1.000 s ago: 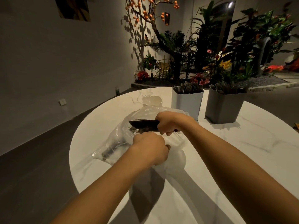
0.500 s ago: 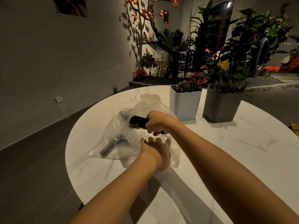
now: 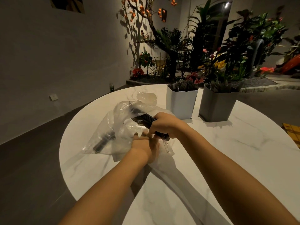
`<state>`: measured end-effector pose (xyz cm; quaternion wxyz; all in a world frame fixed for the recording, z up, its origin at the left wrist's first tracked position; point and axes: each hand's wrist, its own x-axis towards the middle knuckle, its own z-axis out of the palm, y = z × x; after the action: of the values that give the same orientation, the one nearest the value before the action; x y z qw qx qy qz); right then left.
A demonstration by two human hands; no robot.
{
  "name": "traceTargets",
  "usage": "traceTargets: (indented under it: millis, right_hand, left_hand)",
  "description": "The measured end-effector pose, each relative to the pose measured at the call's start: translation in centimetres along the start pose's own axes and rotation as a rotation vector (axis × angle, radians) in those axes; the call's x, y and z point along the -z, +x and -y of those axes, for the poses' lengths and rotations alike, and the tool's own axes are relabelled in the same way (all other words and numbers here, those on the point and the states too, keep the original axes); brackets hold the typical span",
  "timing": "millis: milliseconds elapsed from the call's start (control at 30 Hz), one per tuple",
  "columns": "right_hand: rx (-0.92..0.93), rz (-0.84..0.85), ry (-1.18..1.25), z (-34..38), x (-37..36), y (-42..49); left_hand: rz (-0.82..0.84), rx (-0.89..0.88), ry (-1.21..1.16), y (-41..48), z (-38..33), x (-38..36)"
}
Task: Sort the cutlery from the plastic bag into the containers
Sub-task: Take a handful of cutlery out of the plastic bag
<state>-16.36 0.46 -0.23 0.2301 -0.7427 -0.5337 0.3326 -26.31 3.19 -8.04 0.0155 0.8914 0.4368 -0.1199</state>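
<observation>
The room is dim, with leafy green plants and bright flowers at the back, and a round white marble table in front of the person. A crinkly clear plastic bag lies on the table, near its middle. The right hand has its fingers curled tight around a bundle of black plastic cutlery. The far end of the bundle seems to sit just at the bag's mouth. I think the hand holds many pieces at once so it can carry them in one go. The left hand lies flat on the bag with its fingers straight. It looks like it presses the bag down so the bag does not slide or lift with the bundle. More loose black cutlery rests inside the bag on the left side. A tall white plastic container and a tall grey plastic container stand side by side just behind the hands. Both already have cutlery standing in them. They are close, so the reach is short.
</observation>
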Motion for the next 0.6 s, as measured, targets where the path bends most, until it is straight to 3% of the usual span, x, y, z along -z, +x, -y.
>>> traceTargets:
  millis: [200,600]
  right_hand:
    - [0.022,-0.019,0.109,-1.8,0.9,-1.0]
    - [-0.045,-0.036,0.023,-3.2,2.0,-3.1]
  left_hand:
    - [-0.070,-0.073,0.024,0.9,-0.1,-0.5]
    - [-0.039,0.001,0.043,0.0,-0.7,-0.5]
